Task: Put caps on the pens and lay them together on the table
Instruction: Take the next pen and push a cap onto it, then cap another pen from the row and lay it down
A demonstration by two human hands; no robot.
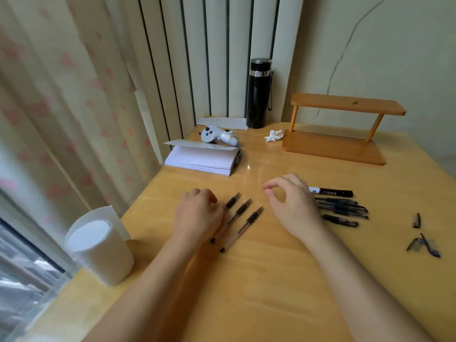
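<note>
Head view. Three uncapped pens [240, 210] lie side by side on the counter [271, 280], their long axes parallel and diagonal, with tips pointing away and to the right and tail ends toward us. The left hand [197, 213] lies over the barrel of the leftmost pen with its fingers curled down; we cannot tell whether it grips the pen or only rests on it. The right hand [291, 203] hovers just right of the tips, thumb and forefinger curved toward each other with a gap between them and nothing visible in it. Behind this hand lies a cluster of capped pens [343, 209], roughly crosswise to the uncapped three. The loose caps [416, 220] lie well apart to the far right, beyond that cluster (three dark pieces, as far as we can make out). We judge the governing relation thus: pens sit under the left hand, caps lie on the right hand's side, so the right hand is nearer for fetching a cap.
</note>
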